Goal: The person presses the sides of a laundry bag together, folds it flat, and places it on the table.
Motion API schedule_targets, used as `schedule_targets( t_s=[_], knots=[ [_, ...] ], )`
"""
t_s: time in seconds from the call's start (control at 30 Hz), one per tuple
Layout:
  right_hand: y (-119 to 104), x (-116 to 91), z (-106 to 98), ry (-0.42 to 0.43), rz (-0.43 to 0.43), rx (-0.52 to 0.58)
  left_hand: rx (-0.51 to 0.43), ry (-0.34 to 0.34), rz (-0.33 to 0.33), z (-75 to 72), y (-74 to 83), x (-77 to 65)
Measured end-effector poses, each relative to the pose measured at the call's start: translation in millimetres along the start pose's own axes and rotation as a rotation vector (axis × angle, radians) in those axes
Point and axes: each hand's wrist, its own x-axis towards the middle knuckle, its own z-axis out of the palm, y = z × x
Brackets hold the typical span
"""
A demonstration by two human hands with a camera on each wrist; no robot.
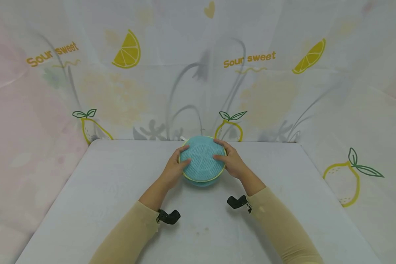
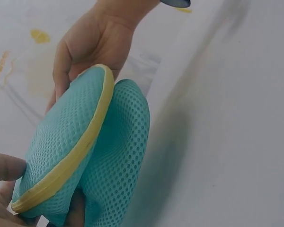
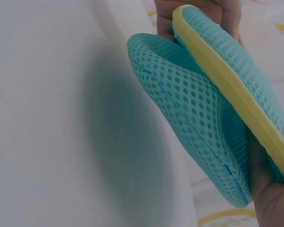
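Both hands hold a round turquoise mesh laundry bag (image 1: 202,163) with a yellow band around its edge. My left hand (image 1: 175,168) grips its left side, thumb on the upper face. The right hand (image 1: 234,161) grips the opposite side in the same manner. Seen from the left wrist, the bag (image 2: 61,127) is tilted, and its softer lower half (image 2: 123,142) sags apart from the banded upper part. From the right wrist, fingers (image 3: 265,175) reach into the fold beneath the yellow band (image 3: 227,80). The bag hides some of the fingers.
Below the bag lies a white-covered table (image 1: 198,220), with the bag's shadow (image 3: 118,127) on it. A lemon-print cloth (image 1: 171,73) hangs behind the table and along its sides. Black wrist-camera mounts (image 1: 169,217) stick out from both sleeves.
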Motion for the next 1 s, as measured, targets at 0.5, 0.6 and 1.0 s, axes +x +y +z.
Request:
schedule_targets(
  t_s=[0.5, 0.6, 1.0],
  knots=[
    [10.5, 3.5, -3.2, 0.050, 0.043, 0.012, 0.128, 0.121, -0.027, 4.9, -6.8, -8.9],
    [11.1, 3.9, -2.3, 0.048, 0.045, 0.023, 0.119, 0.125, -0.027, 5.7, -7.8, -9.4],
    [12.9, 4.6, -0.4, 0.039, 0.050, 0.022, 0.049, 0.128, 0.017, 6.1, -9.1, -3.6]
  ],
)
